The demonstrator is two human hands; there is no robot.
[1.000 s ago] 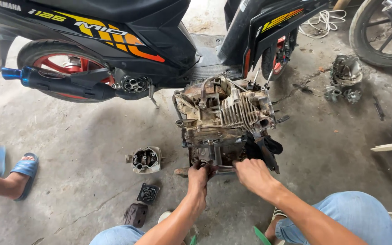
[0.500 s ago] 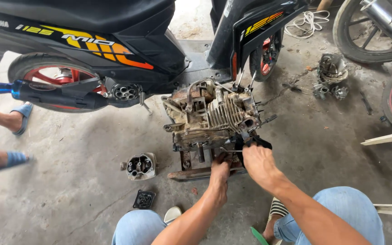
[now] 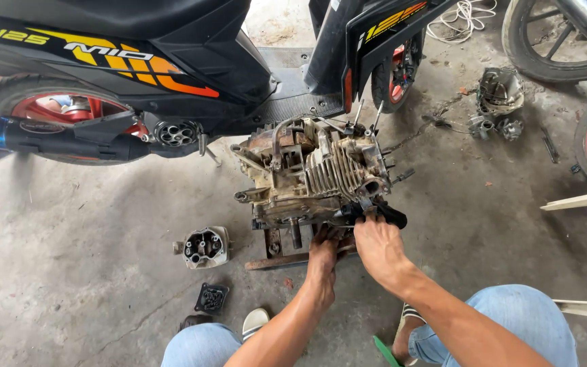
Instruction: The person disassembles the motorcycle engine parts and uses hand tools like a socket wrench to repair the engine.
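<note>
Engine block (image 3: 314, 173) sits on the concrete floor (image 3: 90, 224) in front of the knees, just below the black scooter (image 3: 137, 54). Cast metal, dirty tan and grey, greasy; ribbed cooling fins on the cylinder at the right side, bare studs sticking up at the top. It rests on a rusty flat steel stand (image 3: 287, 257).

Left hand (image 3: 325, 253) is under the lower edge of the block, fingers curled up against the casing and the stand; fingertips are hidden, so whether it grips anything I cannot tell.

Right hand (image 3: 377, 243) is closed round a black-handled tool (image 3: 375, 214), matte grip, its tip at the lower right of the block near the finned cylinder. Both hands are close together, nearly touching.

Left of the block, apart from it: a cylinder head (image 3: 203, 247), grey cast alloy, roughly square with round ports. Nearer the knee lies a small black square cover (image 3: 211, 297), ribbed.

Scooter exhaust (image 3: 69, 143) is a matte black tube with a perforated round end cap. Upper right: more oily metal parts (image 3: 497, 102) on the floor, beside a spoked wheel (image 3: 558, 41) with a rubber tyre. Concrete is rough, stained and cracked.
</note>
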